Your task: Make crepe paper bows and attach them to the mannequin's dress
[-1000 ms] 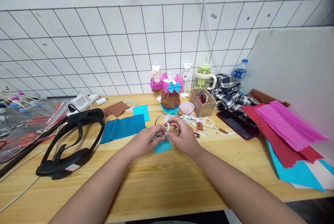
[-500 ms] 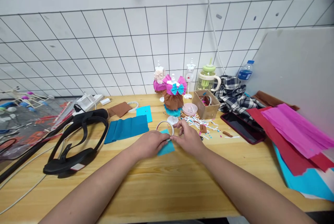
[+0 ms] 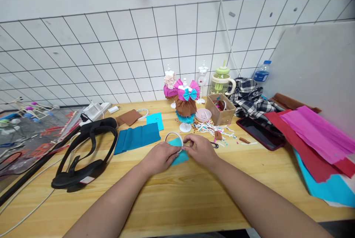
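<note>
A thin white roll of tape stands on edge over a small turquoise crepe paper piece on the table. My left hand grips the roll's lower edge from the left, thumb and fingers pressed together. From the right, my right hand pinches at the same edge, its fingertips almost touching the left ones. Whether a loose tape end lies between them is too small to see. Just behind the hands stands a mini dress form in a pink, brown and turquoise paper dress.
Folded teal crepe paper and a black headset strap lie left. White paper scraps, a pink bowl, a cardboard box and a phone are right, with coloured crepe sheets beyond. A green-lidded jug stands behind.
The view has tilted slightly. Both hands keep their hold at the tape roll; the fingers have shifted only a little.
</note>
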`<state>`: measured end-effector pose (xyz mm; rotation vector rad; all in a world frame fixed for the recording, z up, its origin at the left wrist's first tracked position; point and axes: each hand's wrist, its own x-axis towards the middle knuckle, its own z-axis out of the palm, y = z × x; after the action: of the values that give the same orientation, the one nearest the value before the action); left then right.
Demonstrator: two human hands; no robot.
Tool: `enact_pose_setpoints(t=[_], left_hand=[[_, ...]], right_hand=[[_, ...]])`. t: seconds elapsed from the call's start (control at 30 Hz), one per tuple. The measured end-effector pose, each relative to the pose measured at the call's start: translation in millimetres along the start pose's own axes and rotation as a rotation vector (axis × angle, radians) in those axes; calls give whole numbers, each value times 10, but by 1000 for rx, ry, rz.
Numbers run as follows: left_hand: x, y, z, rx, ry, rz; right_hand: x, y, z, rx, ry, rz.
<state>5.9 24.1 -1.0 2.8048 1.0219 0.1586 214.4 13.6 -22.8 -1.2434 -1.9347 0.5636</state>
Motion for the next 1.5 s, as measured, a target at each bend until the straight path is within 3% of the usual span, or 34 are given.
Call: enact_pose_setpoints(t=[0.2,0.5,0.77,0.93,1.13,1.5], left_hand=[[29,14,33,5,27,60],[28,31,7,5,31,70],[20,-15,-5,-55,37,-55],[32,-1,-20,-94,68,-125],[50,33,-24,-65,111,-159],[10,43,-66,-26,120,-139]], right_hand=[[-31,-11,-30,52,65,28],[-40,1,-11,56,11,28],[-49,-13,-26,100,81,-25],[-62,-56,-38,144,133,36],[-63,-55,-23,-12,19,-7],[-81,-138,-7,-101,-5,5]])
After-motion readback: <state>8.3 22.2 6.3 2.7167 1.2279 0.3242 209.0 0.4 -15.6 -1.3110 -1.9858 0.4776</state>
